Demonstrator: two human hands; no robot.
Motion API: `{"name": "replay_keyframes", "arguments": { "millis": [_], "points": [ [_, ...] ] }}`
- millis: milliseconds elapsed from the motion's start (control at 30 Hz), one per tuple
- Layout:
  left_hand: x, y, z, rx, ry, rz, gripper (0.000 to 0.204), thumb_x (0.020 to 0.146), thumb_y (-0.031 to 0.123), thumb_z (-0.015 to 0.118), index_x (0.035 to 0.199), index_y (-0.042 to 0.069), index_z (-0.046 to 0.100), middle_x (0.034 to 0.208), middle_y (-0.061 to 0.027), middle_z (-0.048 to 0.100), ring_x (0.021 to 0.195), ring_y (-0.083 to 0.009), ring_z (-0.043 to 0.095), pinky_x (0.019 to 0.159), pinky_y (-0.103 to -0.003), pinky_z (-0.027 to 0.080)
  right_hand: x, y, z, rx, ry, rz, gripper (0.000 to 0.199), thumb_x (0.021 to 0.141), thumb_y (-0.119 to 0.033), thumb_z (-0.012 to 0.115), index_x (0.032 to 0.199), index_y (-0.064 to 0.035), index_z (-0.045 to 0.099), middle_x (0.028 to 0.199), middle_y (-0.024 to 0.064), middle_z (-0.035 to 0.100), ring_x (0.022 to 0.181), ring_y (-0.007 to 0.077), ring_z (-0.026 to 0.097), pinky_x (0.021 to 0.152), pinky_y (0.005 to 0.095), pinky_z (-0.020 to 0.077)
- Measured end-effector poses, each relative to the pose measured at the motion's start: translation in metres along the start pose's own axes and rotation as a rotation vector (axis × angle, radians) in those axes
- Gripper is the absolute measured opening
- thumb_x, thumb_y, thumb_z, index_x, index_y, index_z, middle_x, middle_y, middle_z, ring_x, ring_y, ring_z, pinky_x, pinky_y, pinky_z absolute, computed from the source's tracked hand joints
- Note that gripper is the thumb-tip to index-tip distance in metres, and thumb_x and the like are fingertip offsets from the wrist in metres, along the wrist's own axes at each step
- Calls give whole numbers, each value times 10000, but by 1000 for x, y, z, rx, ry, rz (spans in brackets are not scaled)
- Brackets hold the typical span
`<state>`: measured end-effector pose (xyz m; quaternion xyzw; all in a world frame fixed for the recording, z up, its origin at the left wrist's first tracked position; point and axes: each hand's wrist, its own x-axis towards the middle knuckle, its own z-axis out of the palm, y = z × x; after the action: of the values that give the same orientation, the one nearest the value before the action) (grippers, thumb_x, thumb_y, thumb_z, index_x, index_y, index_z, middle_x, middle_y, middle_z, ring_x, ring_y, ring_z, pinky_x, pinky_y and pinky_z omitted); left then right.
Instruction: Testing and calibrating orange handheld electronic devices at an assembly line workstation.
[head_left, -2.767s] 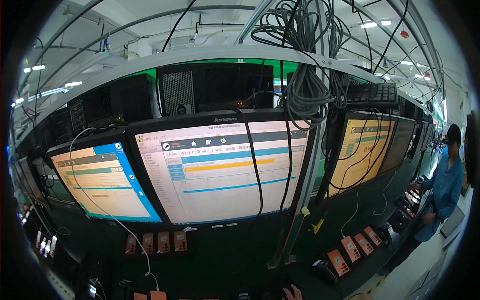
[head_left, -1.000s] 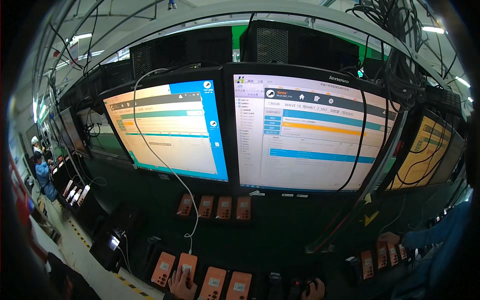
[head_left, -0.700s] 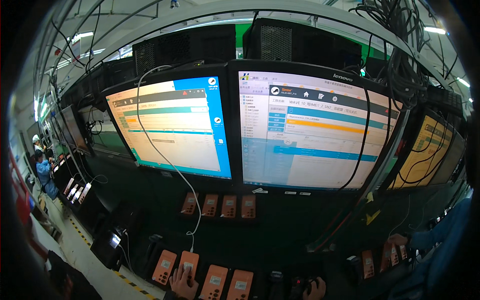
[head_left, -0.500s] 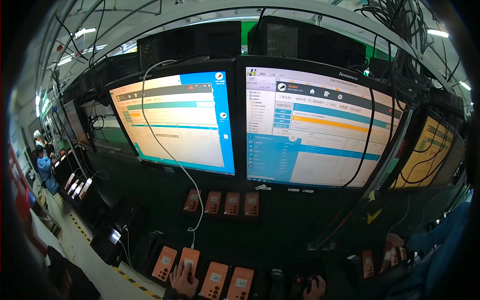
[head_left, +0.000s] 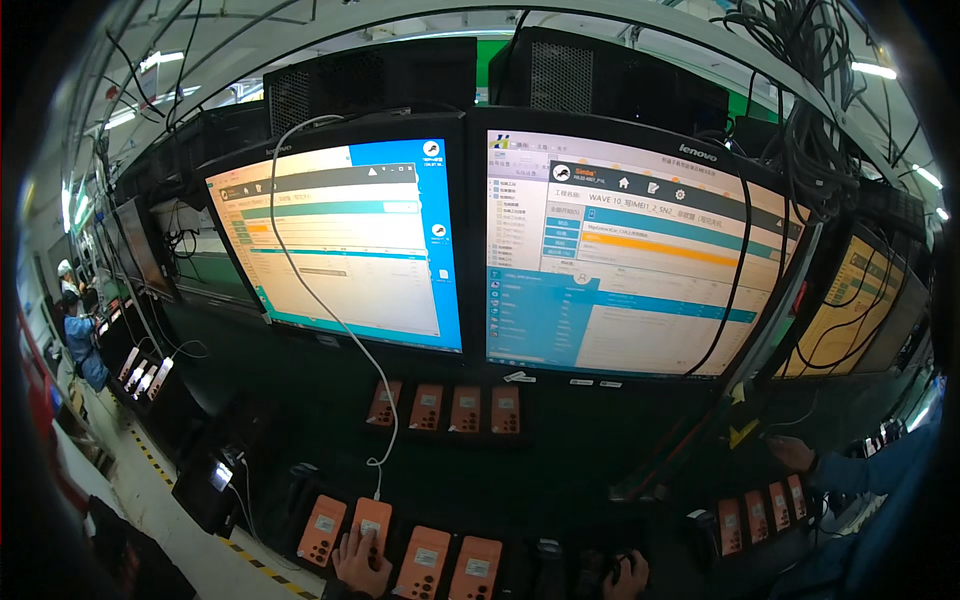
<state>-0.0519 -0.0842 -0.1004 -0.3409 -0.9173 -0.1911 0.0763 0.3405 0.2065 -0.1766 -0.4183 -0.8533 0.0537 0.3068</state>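
Two hands work low at a dark surface (head_left: 560,470): the left hand (head_left: 362,560) lies flat, fingers spread, on an orange device (head_left: 372,522) plugged to a white cable (head_left: 330,320); the right hand (head_left: 628,575) grip cannot be told, under two monitors (head_left: 600,260).

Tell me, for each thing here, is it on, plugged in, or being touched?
Left monitor: on.
Right monitor: on.
Orange device: white cable plugged in, left hand on it.
Upper orange devices: untouched.
Right hand: on something dark, unclear.

Orange plastic handset (head_left: 370,522) (matt casing), glossy white cable (head_left: 340,330), glassy monitors (head_left: 350,250).
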Motion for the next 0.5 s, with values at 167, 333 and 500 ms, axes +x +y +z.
{"name": "replay_keyframes", "arguments": {
  "millis": [167, 333, 500],
  "points": [
    [0, 0, -1, -26, -19, 13, 593, 806, 234, 608, 1384, 182, 486, 1469, -114, 417, 1249, -365, 459, 980, -557, 378, 0, -1, 1, -9, -1, 25, 399, 777, -144, 633, 1154, -29, 567, 1284, 223, 513, 1157, 419, 489, 984, 514, 409],
    [-1, -1, 7, 27, 53, 9, 566, 821, 252, 617, 1373, 189, 511, 1441, -132, 450, 1246, -361, 469, 986, -551, 383, 2, 0, 2, 4, 43, -7, 400, 770, -139, 633, 1147, -23, 570, 1266, 220, 530, 1138, 419, 504, 981, 509, 412],
    [-2, -4, 9, 6, 46, 14, 573, 814, 256, 637, 1373, 212, 517, 1431, -134, 463, 1252, -359, 468, 995, -552, 378, 1, 0, 3, -6, 41, -4, 400, 762, -130, 633, 1143, -23, 573, 1263, 218, 535, 1138, 414, 509, 982, 504, 415]
  ]
}}
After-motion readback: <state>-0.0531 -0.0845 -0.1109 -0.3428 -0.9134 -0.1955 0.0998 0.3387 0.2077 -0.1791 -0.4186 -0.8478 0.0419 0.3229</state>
